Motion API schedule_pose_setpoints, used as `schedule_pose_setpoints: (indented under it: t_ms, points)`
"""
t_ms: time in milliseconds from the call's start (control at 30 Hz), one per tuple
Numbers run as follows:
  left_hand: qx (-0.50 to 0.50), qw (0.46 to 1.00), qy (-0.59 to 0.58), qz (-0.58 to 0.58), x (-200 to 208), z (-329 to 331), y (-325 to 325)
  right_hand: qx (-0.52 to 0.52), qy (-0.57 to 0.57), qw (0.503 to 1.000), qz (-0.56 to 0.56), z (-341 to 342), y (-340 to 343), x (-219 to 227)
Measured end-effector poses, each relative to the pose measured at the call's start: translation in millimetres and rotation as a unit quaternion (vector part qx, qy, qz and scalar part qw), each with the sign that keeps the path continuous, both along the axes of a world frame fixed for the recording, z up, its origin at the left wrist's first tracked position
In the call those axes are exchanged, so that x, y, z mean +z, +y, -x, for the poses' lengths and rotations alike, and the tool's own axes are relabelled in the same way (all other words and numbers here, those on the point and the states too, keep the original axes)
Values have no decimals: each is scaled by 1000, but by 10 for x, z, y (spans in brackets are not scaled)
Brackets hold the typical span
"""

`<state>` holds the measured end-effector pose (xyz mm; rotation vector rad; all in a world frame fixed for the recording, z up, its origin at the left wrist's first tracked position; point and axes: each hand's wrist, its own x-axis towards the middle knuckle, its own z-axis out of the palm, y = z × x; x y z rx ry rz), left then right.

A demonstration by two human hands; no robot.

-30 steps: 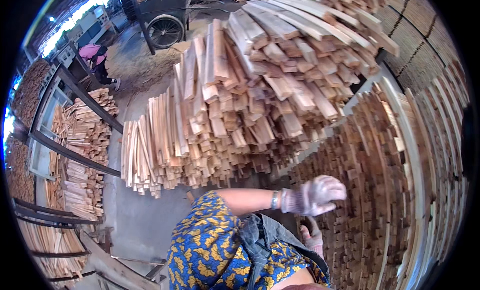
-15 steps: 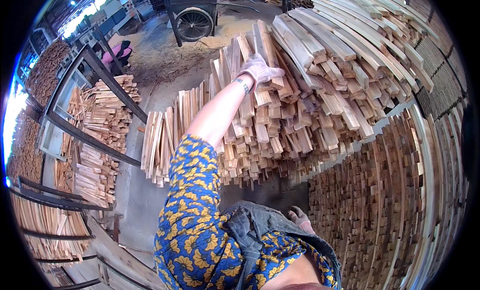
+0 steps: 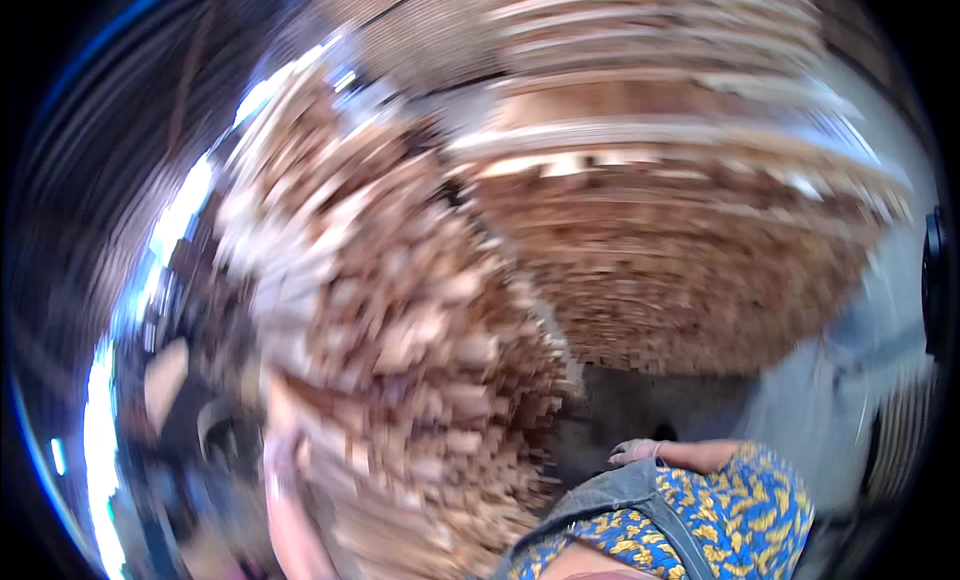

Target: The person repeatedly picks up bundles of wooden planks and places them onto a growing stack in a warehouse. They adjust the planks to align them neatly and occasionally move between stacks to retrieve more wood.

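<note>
Motion blurs much of the picture. My left hand (image 3: 286, 448), in a pale glove, is at the lower left beside a wooden board (image 3: 315, 400) at the edge of the heaped wood. Its fingers are smeared, so whether it grips that board is unclear. The heap of sawn wooden strips (image 3: 430, 330) rises to the right of this hand, with many cut ends showing. My right hand (image 3: 636, 451), also gloved, hangs in front of my apron with its fingers loosely extended. It holds nothing that I can see.
A tall, tightly stacked wall of wooden strips (image 3: 680, 280) stands ahead to the right. Between it and my body lies dark floor (image 3: 660, 410). Pale floor (image 3: 800, 400) runs along the right. A blurred dark cart wheel (image 3: 218, 435) is at the far left.
My view has swung strongly to the right, so the heap and my left hand now appear further left and the stacked wall is ahead. My right forearm has come into sight.
</note>
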<state>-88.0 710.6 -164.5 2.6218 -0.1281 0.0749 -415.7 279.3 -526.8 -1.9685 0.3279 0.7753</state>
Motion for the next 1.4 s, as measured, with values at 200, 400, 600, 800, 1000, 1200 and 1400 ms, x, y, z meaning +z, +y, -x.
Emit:
schedule_pose_setpoints:
  t_ms: [200, 400, 600, 800, 1000, 1200, 1400]
  points:
    - [55, 983, -127, 118, 315, 90, -520, -94, 42, 994, -35, 163, -75, -59]
    - [1, 905, -303, 298, 1223, 1077, -1596, -30, -15, 999, 32, 173, -318, 29]
    - [-281, 876, -202, 337, 1518, 1716, -3252, -114, -18, 993, 6, 579, -874, 37]
    - [-631, 733, -253, 17, 1817, 1984, -5246, -272, -137, 952, 40, 1367, -1634, -633]
    - [-742, 645, -181, 26, 2056, 2434, -7345, -398, -73, 913, 53, 2085, -2434, -393]
    - [-759, 648, -65, -9, 1617, 2847, -8779, -482, -33, 875, 29, 2785, -2682, -298]
    - [-787, 602, -40, -131, 1211, 2802, -9422, -519, -9, 855, -8, 2901, -2659, -181]
